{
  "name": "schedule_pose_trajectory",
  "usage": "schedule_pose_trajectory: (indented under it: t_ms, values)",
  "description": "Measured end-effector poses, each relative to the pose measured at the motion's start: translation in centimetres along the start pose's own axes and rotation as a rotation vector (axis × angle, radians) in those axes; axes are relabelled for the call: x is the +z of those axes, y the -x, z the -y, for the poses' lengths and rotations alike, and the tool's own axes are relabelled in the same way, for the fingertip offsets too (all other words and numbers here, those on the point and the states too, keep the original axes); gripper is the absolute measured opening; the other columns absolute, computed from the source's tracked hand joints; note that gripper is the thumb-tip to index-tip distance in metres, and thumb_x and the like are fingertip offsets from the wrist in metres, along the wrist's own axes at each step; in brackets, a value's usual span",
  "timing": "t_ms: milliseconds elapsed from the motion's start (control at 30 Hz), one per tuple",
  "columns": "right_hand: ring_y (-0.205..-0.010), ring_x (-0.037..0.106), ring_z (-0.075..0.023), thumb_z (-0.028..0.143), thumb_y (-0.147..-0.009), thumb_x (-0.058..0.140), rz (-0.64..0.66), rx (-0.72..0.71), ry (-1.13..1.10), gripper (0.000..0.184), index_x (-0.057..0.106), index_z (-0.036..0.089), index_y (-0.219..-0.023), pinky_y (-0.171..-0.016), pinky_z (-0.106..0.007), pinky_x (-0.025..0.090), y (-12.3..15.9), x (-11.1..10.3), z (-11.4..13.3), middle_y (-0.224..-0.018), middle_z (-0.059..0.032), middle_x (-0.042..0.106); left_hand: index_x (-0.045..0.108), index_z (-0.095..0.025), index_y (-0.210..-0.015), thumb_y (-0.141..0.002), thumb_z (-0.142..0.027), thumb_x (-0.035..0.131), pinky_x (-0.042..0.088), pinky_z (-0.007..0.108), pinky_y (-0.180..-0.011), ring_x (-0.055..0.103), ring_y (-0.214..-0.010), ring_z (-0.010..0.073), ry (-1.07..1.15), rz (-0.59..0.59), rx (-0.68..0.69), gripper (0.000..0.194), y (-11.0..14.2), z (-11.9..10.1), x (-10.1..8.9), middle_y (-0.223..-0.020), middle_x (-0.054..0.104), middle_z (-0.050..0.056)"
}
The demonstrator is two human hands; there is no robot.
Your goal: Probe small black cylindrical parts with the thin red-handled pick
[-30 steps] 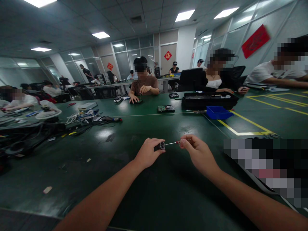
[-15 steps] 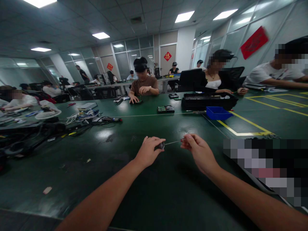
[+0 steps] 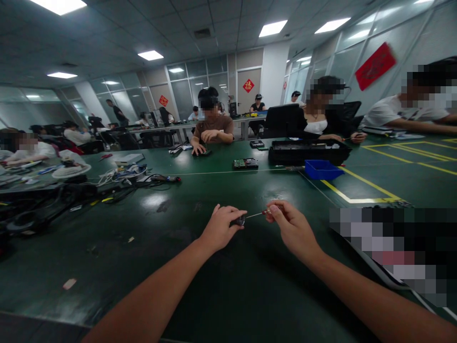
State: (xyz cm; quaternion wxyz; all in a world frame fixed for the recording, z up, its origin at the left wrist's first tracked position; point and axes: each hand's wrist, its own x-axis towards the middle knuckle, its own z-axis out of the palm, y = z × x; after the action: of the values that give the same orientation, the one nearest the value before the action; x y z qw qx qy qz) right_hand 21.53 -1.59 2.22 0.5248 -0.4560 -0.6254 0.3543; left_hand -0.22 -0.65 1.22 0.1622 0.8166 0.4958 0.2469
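Note:
My left hand (image 3: pixel 222 227) pinches a small dark round part (image 3: pixel 240 220) between thumb and fingers, its shiny end facing right. My right hand (image 3: pixel 294 226) is closed round the reddish handle of a screwdriver (image 3: pixel 255 215). The thin metal shaft points left, and its tip meets the face of the round part or lies right at it; I cannot tell which. Both hands are held above the green table (image 3: pixel 228 295). My fingers hide most of the round part and much of the handle.
Ahead lie a hard drive (image 3: pixel 245 163), a long black tray (image 3: pixel 310 151) and a blue bin (image 3: pixel 323 169). Tangled cables (image 3: pixel 71 195) cover the left side. A blurred-out object (image 3: pixel 389 252) is at my right. Across the table a person (image 3: pixel 213 126) works with both hands.
My right hand has turned slightly, and more of the screwdriver's reddish handle shows. My left hand stays nearly in place. The person opposite has shifted a hand.

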Motion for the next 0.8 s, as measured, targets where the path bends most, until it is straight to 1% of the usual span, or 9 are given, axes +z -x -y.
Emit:
schedule_pose_trajectory:
  t_ms: [200, 367, 467, 567, 633, 700, 800]
  values:
    - [-0.076, 0.063, -0.0199, 0.045, -0.093, 0.053, -0.003, 0.011, 0.001, 0.025, 0.063, 0.022, -0.097, -0.073, -0.035, 0.052, 0.1, -0.1, -0.07, -0.082, -0.0041, 0.066, 0.061, -0.033, -0.129, -0.089, -0.021, 0.066, 0.014, 0.061, -0.12, 0.053, -0.121, 0.0228, 0.021, -0.013, 0.023, 0.042, 0.0, 0.33, 0.18, -0.123, 0.063, 0.003]
    - [-0.076, 0.064, -0.02, 0.047, -0.092, 0.055, 0.014, 0.012, -0.01, 0.027, 0.065, 0.022, -0.099, -0.073, -0.036, 0.052, 0.05, -0.06, -0.18, -0.083, -0.0041, 0.068, 0.06, -0.033, -0.13, -0.089, -0.021, 0.065, 0.013, 0.061, -0.12, 0.052, -0.122, 0.0228, 0.016, 0.001, 0.032, 0.043, 0.03, 0.37, 0.25, -0.123, 0.062, 0.003]
    - [-0.077, 0.065, -0.0205, 0.049, -0.089, 0.059, 0.016, 0.029, -0.046, 0.03, 0.065, 0.022, -0.101, -0.073, -0.036, 0.053, -0.04, -0.05, -0.13, -0.085, -0.0048, 0.07, 0.061, -0.032, -0.129, -0.088, -0.02, 0.066, 0.02, 0.059, -0.118, 0.053, -0.119, 0.0233, 0.002, 0.014, 0.037, 0.043, -0.05, 0.3, 0.22, -0.122, 0.063, 0.003]
    - [-0.079, 0.066, -0.0209, 0.05, -0.089, 0.058, 0.036, 0.029, -0.045, 0.031, 0.066, 0.021, -0.099, -0.075, -0.036, 0.052, -0.04, -0.04, -0.23, -0.086, -0.0052, 0.07, 0.062, -0.03, -0.129, -0.088, -0.02, 0.067, 0.03, 0.054, -0.114, 0.054, -0.115, 0.0241, -0.012, 0.025, 0.058, 0.043, -0.17, 0.38, 0.26, -0.121, 0.064, 0.004]
    - [-0.081, 0.066, -0.021, 0.049, -0.092, 0.054, 0.066, 0.009, -0.001, 0.031, 0.066, 0.022, -0.1, -0.076, -0.036, 0.052, 0.08, -0.01, -0.41, -0.085, -0.0047, 0.07, 0.061, -0.028, -0.13, -0.087, -0.02, 0.067, 0.037, 0.049, -0.108, 0.054, -0.113, 0.0241, -0.02, 0.037, 0.082, 0.044, -0.23, 0.5, 0.36, -0.12, 0.064, 0.005]
    - [-0.082, 0.066, -0.0212, 0.048, -0.095, 0.05, 0.094, -0.016, 0.066, 0.03, 0.065, 0.023, -0.102, -0.076, -0.036, 0.051, 0.27, 0.03, -0.59, -0.085, -0.0039, 0.07, 0.061, -0.027, -0.131, -0.088, -0.019, 0.067, 0.041, 0.044, -0.103, 0.054, -0.112, 0.0242, -0.04, 0.056, 0.103, 0.044, -0.27, 0.62, 0.49, -0.119, 0.064, 0.005]
    - [-0.083, 0.067, -0.0219, 0.046, -0.098, 0.046, 0.112, -0.054, 0.17, 0.028, 0.063, 0.024, -0.102, -0.075, -0.035, 0.05, 0.49, 0.04, -0.66, -0.087, -0.0039, 0.07, 0.06, -0.027, -0.131, -0.088, -0.019, 0.066, 0.041, 0.043, -0.102, 0.054, -0.112, 0.0244, -0.074, 0.07, 0.116, 0.045, -0.32, 0.65, 0.67, -0.119, 0.064, 0.006]
